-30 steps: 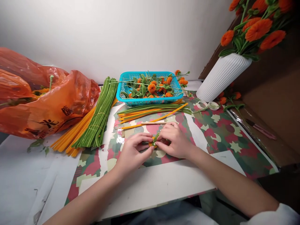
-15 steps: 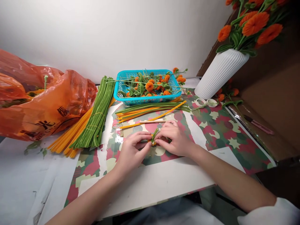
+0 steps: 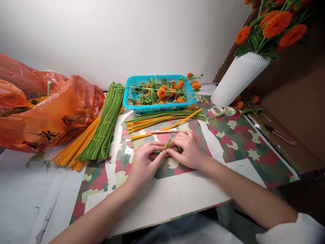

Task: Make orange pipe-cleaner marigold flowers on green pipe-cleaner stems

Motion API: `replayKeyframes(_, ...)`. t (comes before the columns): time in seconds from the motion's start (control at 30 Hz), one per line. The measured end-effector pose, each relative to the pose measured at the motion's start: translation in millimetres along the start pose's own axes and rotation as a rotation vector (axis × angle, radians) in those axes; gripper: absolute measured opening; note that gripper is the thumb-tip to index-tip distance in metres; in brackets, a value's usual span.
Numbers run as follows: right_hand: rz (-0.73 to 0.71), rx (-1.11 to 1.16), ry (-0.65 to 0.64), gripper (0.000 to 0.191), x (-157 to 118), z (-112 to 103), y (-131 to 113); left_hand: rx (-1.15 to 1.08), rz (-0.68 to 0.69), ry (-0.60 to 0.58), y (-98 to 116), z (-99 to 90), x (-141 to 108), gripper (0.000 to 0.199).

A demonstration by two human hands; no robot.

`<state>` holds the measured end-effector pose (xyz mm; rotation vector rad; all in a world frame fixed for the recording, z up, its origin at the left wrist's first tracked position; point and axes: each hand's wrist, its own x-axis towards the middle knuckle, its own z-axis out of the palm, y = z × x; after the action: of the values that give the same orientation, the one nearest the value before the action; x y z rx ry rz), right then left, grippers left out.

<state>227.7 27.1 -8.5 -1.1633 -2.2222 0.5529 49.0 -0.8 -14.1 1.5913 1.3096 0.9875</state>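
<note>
Both hands meet over the camouflage-patterned mat, gripping one small green and orange fuzzy piece. My left hand pinches it from the left with thumb and fingertips. From the right, my right hand pinches the same piece, its fingers curled over and hiding much of it. Just beyond the fingers lie a thin brown stick and an orange fuzzy stem. Further back is a loose row of green and orange stems.
A blue basket of orange flowers stands behind. Bundled green stems and an orange plastic bag are at left. At right are a white ribbed vase, tape rolls and a pink-handled tool.
The fingertips have shifted slightly around the small piece, and my left thumb now sits a little higher, closer to my right thumb. Less of the green part shows.
</note>
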Motion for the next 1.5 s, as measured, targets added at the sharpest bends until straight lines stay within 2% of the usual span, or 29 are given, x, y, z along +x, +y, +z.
replayKeyframes(0.23,-0.036,0.023,0.005,0.011,-3,-1,5,0.033,0.028,0.029,0,0.1,4,0.013)
replayKeyframes(0.37,0.015,0.053,0.041,0.004,-4,-2,6,0.033,0.034,0.044,-1,-1.3,4,0.013)
replayKeyframes(0.7,0.058,0.07,0.006,0.007,-3,-4,7,0.026,0.052,0.014,-1,-3.2,4,0.013)
replayKeyframes(0.97,0.035,0.03,0.055,0.01,-2,1,5,0.143,0.088,0.024,2,-0.1,11,0.007)
replayKeyframes(1.07,0.036,0.037,0.028,0.013,-1,0,5,0.173,0.102,0.02,1,0.9,12,0.006)
replayKeyframes(1.2,0.026,0.061,0.005,0.002,1,-1,5,0.183,0.101,0.019,2,1.2,11,0.007)
replayKeyframes(1.33,-0.024,0.076,0.021,0.013,2,-1,5,0.172,0.109,0.025,2,1.3,12,0.007)
replayKeyframes(1.5,-0.028,0.068,0.041,0.013,1,1,5,0.13,0.097,0.087,0,1.0,11,0.007)
